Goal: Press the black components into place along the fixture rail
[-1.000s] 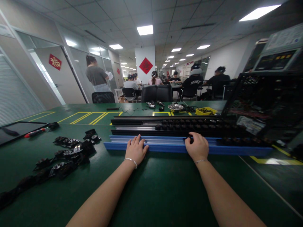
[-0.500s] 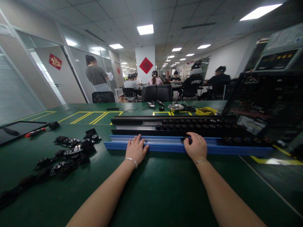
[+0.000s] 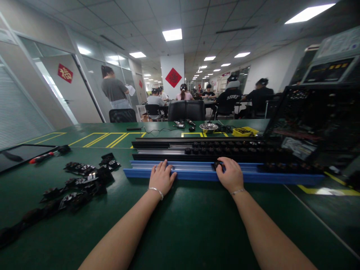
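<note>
A long blue rail (image 3: 194,175) with a channel along it lies crosswise before me on the green table. My left hand (image 3: 162,177) rests on its left part, fingers spread over the channel. Farther right, my right hand (image 3: 230,174) has its fingers closed round a small black part (image 3: 216,165) in the channel; the hand hides most of that part. Several similar dark parts (image 3: 281,167) sit in the rail's right end. Just behind lie black rails (image 3: 157,157), with a row of small black pieces (image 3: 219,150) in one of them.
Loose black parts (image 3: 84,180) lie in heaps at the left, near a red-handled tool (image 3: 42,157). A metal bowl (image 3: 208,128) and a yellow tray (image 3: 244,132) stand at the back. An open dark case (image 3: 317,120) rises at the right. People sit beyond.
My right hand has slid a little to the left along the blue rail with the small black part. The left hand has stayed where it was.
</note>
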Motion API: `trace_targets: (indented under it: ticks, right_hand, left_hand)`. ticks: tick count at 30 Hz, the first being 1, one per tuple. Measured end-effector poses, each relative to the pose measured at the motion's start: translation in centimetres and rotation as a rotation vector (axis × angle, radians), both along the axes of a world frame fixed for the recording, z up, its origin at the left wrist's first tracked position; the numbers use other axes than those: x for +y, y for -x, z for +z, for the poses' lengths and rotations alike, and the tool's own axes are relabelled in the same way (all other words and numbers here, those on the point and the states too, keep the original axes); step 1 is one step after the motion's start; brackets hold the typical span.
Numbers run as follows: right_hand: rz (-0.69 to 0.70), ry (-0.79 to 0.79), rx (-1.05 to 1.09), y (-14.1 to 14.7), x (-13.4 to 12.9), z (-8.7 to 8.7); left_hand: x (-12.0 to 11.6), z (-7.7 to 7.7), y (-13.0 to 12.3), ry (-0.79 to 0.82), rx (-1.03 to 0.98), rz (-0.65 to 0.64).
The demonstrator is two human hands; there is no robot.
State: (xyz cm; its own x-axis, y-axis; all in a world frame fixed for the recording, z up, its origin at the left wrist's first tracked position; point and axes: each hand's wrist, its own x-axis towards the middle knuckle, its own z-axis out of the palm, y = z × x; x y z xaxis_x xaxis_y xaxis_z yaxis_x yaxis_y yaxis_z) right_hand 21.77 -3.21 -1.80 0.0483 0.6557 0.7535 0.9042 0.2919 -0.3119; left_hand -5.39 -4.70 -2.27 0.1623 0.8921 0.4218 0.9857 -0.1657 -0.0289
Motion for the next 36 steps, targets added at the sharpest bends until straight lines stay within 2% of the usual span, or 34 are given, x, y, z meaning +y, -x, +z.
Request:
trace_targets:
  ticks: [16, 19, 24, 26, 36]
  right_hand:
    - [0.112, -0.059, -0.012, 0.25, 0.20, -0.36]
    - [0.060, -0.043, -0.040, 0.33, 0.18, -0.30]
    - [-0.181, 0.051, -0.044, 0.27, 0.18, -0.06]
    - [-0.227, 0.092, -0.046, 0.29, 0.15, 0.01]
    - [-0.161, 0.102, -0.065, 0.58, -0.02, 0.06]
  left_hand:
    - [0.03, -0.03, -0.05, -0.011, 0.012, 0.003]
    - [0.03, -0.04, -0.01, -0.006, 0.009, 0.001]
    - [0.10, -0.11, 0.00, -0.011, 0.005, -0.009]
    - [0.11, -0.10, -0.02, -0.012, 0.003, -0.008]
    - [0.10, -0.16, 0.05, -0.022, 0.009, -0.004]
